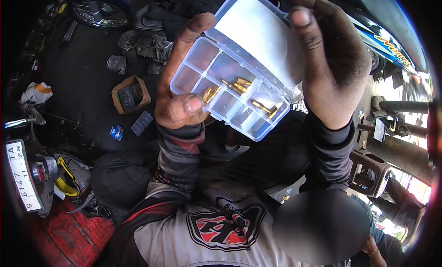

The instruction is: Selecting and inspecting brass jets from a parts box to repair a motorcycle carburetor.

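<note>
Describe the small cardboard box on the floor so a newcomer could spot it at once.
Start at the clear compartment case held in the left hand. Look left to the dark floor: the open brown cardboard box holds dark parts, unlike the flat dark tray below.

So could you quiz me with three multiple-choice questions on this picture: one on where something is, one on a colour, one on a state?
1. Where is the clear plastic compartment box?
A. On the ground
B. Held up between both hands
C. On a shelf

2. What colour are the small metal parts in its compartments?
A. Brass-gold
B. Blue
C. Black

3. What state is the box lid in?
A. Snapped shut
B. Missing
C. Swung open

Answers:
1 B, the left hand grips its near end and the right hand holds the lid side.
2 A, they gleam yellow-gold through the clear tray.
3 C, the lid stands tilted back from the tray, leaving the compartments uncovered.
</note>
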Action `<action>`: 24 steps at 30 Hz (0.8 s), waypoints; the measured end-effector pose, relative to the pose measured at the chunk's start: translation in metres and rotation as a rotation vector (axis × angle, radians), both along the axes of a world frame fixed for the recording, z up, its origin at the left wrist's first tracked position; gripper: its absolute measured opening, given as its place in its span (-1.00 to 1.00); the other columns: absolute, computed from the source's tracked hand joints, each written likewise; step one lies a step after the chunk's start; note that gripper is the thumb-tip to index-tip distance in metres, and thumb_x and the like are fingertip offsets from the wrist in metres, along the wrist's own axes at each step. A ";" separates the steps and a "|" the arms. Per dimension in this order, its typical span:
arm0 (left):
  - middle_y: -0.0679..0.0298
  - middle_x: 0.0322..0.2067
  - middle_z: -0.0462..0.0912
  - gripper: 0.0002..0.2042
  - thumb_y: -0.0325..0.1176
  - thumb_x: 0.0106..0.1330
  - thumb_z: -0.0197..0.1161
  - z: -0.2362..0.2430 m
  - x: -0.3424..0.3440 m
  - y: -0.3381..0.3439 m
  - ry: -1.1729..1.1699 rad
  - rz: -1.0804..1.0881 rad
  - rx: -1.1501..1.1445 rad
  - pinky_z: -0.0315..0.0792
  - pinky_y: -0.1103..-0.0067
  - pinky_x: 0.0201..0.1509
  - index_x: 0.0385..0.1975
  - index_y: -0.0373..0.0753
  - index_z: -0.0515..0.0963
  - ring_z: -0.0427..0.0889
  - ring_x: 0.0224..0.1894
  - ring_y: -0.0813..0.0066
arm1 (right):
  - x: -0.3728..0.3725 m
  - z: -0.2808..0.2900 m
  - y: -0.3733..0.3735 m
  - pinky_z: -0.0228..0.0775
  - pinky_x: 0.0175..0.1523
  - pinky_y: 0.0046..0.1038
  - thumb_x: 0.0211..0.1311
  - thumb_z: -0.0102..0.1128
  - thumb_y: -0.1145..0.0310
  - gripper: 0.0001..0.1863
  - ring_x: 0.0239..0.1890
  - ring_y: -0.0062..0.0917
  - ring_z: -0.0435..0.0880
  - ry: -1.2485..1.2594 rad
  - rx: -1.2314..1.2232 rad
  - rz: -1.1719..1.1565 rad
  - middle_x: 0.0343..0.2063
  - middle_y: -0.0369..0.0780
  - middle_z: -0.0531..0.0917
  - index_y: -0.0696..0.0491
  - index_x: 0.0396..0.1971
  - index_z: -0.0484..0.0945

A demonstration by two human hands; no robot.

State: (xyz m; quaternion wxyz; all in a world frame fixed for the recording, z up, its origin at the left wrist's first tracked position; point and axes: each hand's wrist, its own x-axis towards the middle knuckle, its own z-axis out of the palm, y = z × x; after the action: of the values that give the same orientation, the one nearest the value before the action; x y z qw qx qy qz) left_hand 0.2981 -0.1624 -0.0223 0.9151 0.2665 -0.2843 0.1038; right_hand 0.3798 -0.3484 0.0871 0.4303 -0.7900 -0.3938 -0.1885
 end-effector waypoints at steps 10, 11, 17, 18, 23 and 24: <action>-0.30 0.39 0.21 -0.02 -0.35 0.14 0.24 -0.001 -0.004 0.038 0.009 0.020 0.105 0.26 0.14 0.52 0.51 -0.50 -0.19 0.30 0.47 -0.10 | -0.014 -0.001 -0.003 0.47 0.14 -0.38 0.09 0.54 0.36 -0.32 0.03 -0.38 0.66 -0.058 -0.270 0.172 0.03 -0.10 0.68 0.16 0.24 0.52; -0.30 0.39 0.20 -0.03 -0.36 0.13 0.24 0.000 -0.005 0.037 0.002 0.024 0.103 0.26 0.14 0.52 0.51 -0.50 -0.19 0.30 0.47 -0.10 | -0.015 -0.002 -0.002 0.47 0.14 -0.38 0.08 0.54 0.36 -0.31 0.03 -0.38 0.66 -0.060 -0.271 0.171 0.04 -0.10 0.68 0.16 0.25 0.52; -0.30 0.47 0.04 0.00 -0.33 0.11 0.28 0.005 0.005 0.036 -0.180 -0.105 0.092 0.16 -0.09 0.54 0.56 -0.28 -0.17 0.12 0.54 -0.26 | -0.018 -0.004 -0.003 0.46 0.18 -0.35 0.03 0.55 0.39 -0.26 0.08 -0.36 0.63 -0.059 -0.280 0.165 0.08 -0.10 0.65 0.14 0.27 0.49; -0.29 0.47 0.05 0.01 -0.34 0.11 0.29 0.005 0.008 0.036 -0.246 -0.137 0.074 0.16 -0.08 0.54 0.56 -0.27 -0.17 0.12 0.53 -0.25 | -0.018 -0.004 -0.003 0.46 0.18 -0.35 0.02 0.56 0.39 -0.25 0.08 -0.35 0.63 -0.058 -0.282 0.162 0.09 -0.10 0.65 0.14 0.28 0.48; -0.29 0.47 0.06 0.01 -0.34 0.11 0.30 0.000 0.010 0.038 -0.245 -0.100 0.125 0.17 -0.08 0.54 0.56 -0.28 -0.17 0.14 0.53 -0.24 | -0.017 -0.006 -0.005 0.44 0.21 -0.33 -0.02 0.57 0.41 -0.20 0.12 -0.33 0.61 -0.049 -0.288 0.167 0.12 -0.10 0.63 0.13 0.30 0.46; -0.29 0.47 0.06 0.01 -0.34 0.11 0.30 -0.001 0.008 0.038 -0.230 -0.090 0.136 0.17 -0.07 0.54 0.56 -0.28 -0.17 0.14 0.53 -0.24 | -0.017 -0.006 -0.005 0.44 0.21 -0.33 -0.03 0.57 0.42 -0.19 0.13 -0.33 0.61 -0.048 -0.286 0.171 0.13 -0.09 0.62 0.13 0.31 0.46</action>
State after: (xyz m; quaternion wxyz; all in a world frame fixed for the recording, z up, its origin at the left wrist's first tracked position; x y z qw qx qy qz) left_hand 0.3057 -0.1244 -0.0228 0.8601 0.3010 -0.4054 0.0729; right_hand 0.3625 -0.3538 0.0806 0.3183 -0.8021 -0.4927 -0.1120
